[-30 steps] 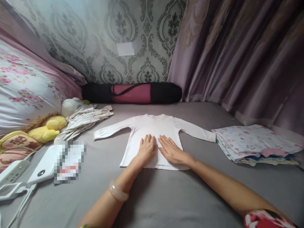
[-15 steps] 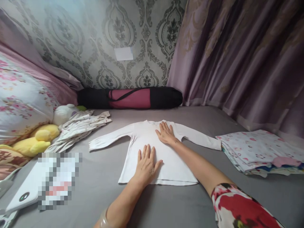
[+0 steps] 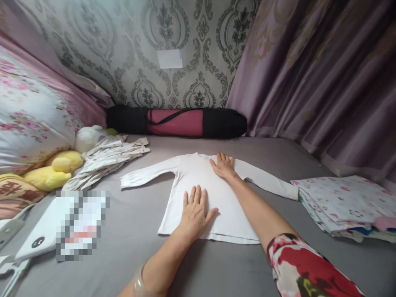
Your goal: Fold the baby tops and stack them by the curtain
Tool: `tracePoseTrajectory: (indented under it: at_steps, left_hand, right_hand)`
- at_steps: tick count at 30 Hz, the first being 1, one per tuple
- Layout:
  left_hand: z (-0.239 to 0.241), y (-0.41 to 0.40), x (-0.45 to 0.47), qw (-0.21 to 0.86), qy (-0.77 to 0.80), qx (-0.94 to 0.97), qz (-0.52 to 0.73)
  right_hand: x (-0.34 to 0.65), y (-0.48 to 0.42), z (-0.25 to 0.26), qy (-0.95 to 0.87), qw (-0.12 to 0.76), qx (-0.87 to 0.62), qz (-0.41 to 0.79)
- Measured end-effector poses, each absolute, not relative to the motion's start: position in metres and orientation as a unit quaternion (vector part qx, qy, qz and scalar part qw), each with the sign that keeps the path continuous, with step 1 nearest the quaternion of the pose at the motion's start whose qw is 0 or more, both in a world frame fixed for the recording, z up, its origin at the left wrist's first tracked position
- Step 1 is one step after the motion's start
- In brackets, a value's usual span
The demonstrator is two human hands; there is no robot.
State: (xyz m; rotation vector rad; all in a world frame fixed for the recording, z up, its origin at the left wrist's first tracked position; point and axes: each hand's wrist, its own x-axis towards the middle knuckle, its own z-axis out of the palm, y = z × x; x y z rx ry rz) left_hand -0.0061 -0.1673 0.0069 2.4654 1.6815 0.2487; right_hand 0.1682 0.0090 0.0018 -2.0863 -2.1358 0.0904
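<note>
A white long-sleeved shirt [image 3: 192,177] lies spread out on a grey sheet [image 3: 130,222], its neck away from me and both sleeves stretched to the sides. My left hand [image 3: 195,214] rests flat on the lower middle of the shirt, fingers spread, thumb out to the right. Farther up, my right hand [image 3: 223,166] lies palm down near the collar at the right shoulder, its fingers apart. Neither hand grips the cloth. The right cuff touches a stack of folded patterned cloth [image 3: 343,198].
A black and maroon long bag [image 3: 176,122] lies along the wall. On the left are crumpled pale clothes [image 3: 108,159], a yellow plush toy [image 3: 52,169], a floral pillow [image 3: 31,115] and a white device [image 3: 43,227] beside a blurred-out item. Purple curtains [image 3: 303,74] hang at right.
The view has shifted and tilted slightly, so most things appear a little farther right. Both hands stay flat on the shirt in nearly the same places.
</note>
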Motion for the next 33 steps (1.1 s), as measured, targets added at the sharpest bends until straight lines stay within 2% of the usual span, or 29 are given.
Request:
tracePoseTrajectory:
  at_steps: [6, 9, 13, 23, 33]
  left_hand:
    - [0.005, -0.165, -0.004, 0.056, 0.589, 0.798, 0.111]
    - [-0.003, -0.164, -0.004, 0.034, 0.612, 0.779, 0.133]
    - [-0.013, -0.163, -0.005, 0.031, 0.629, 0.763, 0.144]
    - [-0.015, -0.164, -0.005, 0.036, 0.630, 0.763, 0.141]
    - [-0.007, -0.162, -0.007, 0.059, 0.635, 0.763, 0.104]
  right_hand:
    - [0.156, 0.002, 0.012, -0.717, 0.068, -0.693, 0.033]
    - [0.131, -0.013, 0.015, -0.796, 0.071, -0.599, 0.041]
    - [0.096, -0.023, 0.013, -0.869, 0.037, -0.479, 0.119]
    - [0.072, 0.026, 0.006, -0.825, 0.040, -0.552, 0.111]
    - [0.073, 0.027, 0.001, -0.818, 0.084, -0.559, 0.106]
